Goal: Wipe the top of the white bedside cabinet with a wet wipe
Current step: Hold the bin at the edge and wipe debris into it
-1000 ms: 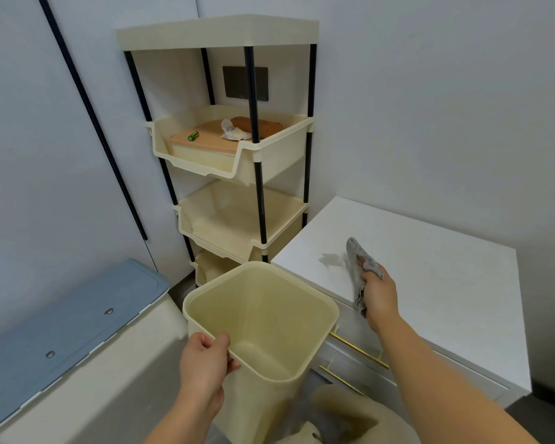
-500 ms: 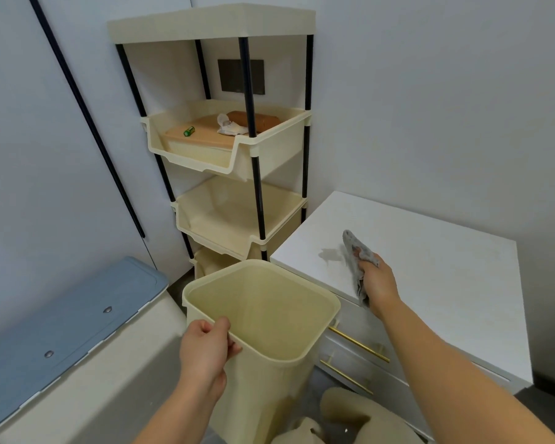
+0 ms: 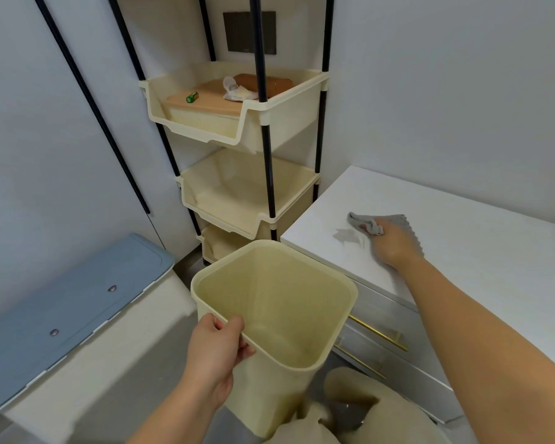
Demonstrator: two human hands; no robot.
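The white bedside cabinet stands at the right against the wall, with gold drawer handles on its front. My right hand presses a grey wet wipe flat on the cabinet top near its left front corner. A faint damp smear shows just left of the wipe. My left hand grips the near rim of an empty cream plastic bin, held beside the cabinet's left front corner.
A cream tiered rack with black posts stands in the corner left of the cabinet; its upper tray holds a green battery, crumpled paper and brown items. A blue-lidded box sits at the lower left.
My right hand has moved from the cabinet's front edge onto its top and laid the wipe flat there. The view has dropped and come closer. The left hand still holds the bin.
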